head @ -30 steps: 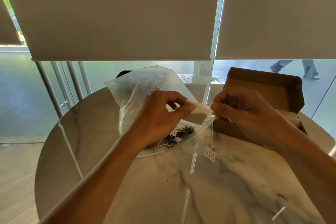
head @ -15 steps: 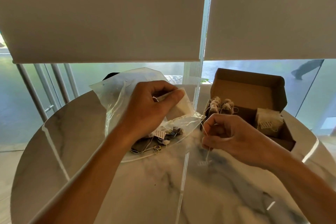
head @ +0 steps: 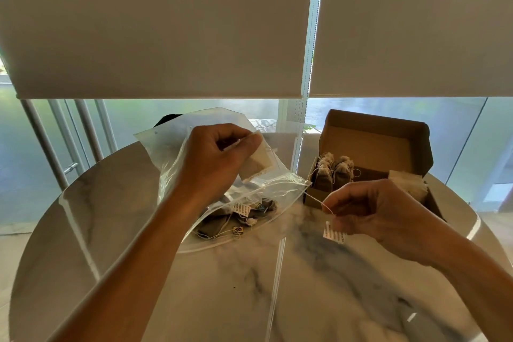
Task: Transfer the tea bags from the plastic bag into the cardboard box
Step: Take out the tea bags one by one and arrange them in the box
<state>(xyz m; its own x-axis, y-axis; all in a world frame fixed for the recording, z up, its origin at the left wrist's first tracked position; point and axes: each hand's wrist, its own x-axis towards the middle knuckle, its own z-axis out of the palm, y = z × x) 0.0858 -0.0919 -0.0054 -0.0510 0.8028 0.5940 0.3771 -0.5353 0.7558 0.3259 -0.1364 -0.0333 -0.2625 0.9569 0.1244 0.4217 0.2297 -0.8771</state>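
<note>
At 11 o'clock on the desk lies the plastic bag, mouth turned toward the box at 1 o'clock, which keeps the carry short. Left hand is raised above the bag mouth, fingers curled and pinching the top edge of one tea bag, which hangs partly out of the bag. Right hand, at 3 o'clock of the bag and just in front of the box, pinches that tea bag's string between thumb and fingertips; the paper tag dangles beneath the pinch. The string runs taut from the bag mouth to the right hand, so the two-handed hold appears meant to free the string from the tangle below.

Remaining tea bags sit bunched at the bag's lower end, strings and tags intertwined. Inside the box, a row stands at the left end and a pale stack at the right; the middle is bare.

Assessment: transfer is partway done. Risk: a snagged string may drag neighbouring tea bags out onto the desk.
</note>
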